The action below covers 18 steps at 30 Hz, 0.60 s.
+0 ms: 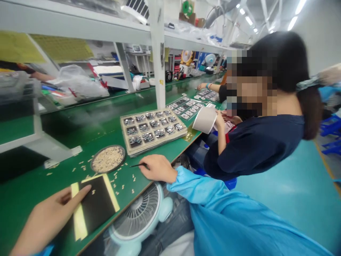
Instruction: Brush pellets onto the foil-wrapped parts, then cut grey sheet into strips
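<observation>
My left hand [50, 217] grips the left edge of a flat black pad [99, 201], thumb on top and the other fingers behind it. Pale yellow strips [111, 192] run along two sides of the pad. One tiny beige piece [93, 192] lies on its black face. Over the bench edge, my right hand [158, 169] is closed round dark, thin-tipped tweezers [137, 165], which point left. Their tip appears to have nothing in it. Between the hands, several small beige pieces [123, 187] are scattered beside a round dish [92, 164] heaped with more of them.
A compartment tray [160, 143] of small metallic parts sits on the green bench [98, 121], with a second tray [186, 106] behind. A light-blue fan [140, 217] is below the bench edge. At right, a person [255, 142] holds a whitish sheet [205, 120]. A shelf post [157, 53] rises behind.
</observation>
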Each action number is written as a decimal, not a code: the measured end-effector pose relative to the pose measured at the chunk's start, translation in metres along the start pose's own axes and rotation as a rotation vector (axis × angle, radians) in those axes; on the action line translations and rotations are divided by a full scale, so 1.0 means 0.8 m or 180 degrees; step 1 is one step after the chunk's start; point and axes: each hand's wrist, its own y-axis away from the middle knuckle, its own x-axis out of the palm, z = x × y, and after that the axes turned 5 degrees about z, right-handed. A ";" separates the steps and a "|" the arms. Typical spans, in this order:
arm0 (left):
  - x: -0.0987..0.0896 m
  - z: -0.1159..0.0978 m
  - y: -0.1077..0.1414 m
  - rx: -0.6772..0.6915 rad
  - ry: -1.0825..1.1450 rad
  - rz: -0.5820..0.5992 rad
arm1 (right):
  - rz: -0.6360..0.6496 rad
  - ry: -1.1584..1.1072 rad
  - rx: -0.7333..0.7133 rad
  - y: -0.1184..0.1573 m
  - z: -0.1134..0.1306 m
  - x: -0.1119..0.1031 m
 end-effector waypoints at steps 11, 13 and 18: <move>-0.008 -0.011 0.035 -0.0384 0.2563 0.0100 | -0.0066 -0.0414 -0.0131 0.006 -0.002 -0.001; -0.015 -0.006 0.031 -0.0556 0.2823 0.0149 | -0.0041 -0.0445 -0.0159 0.007 -0.001 -0.001; -0.052 -0.010 0.020 -0.1080 0.2923 0.0253 | -0.0056 -0.0554 -0.0207 0.006 -0.002 -0.001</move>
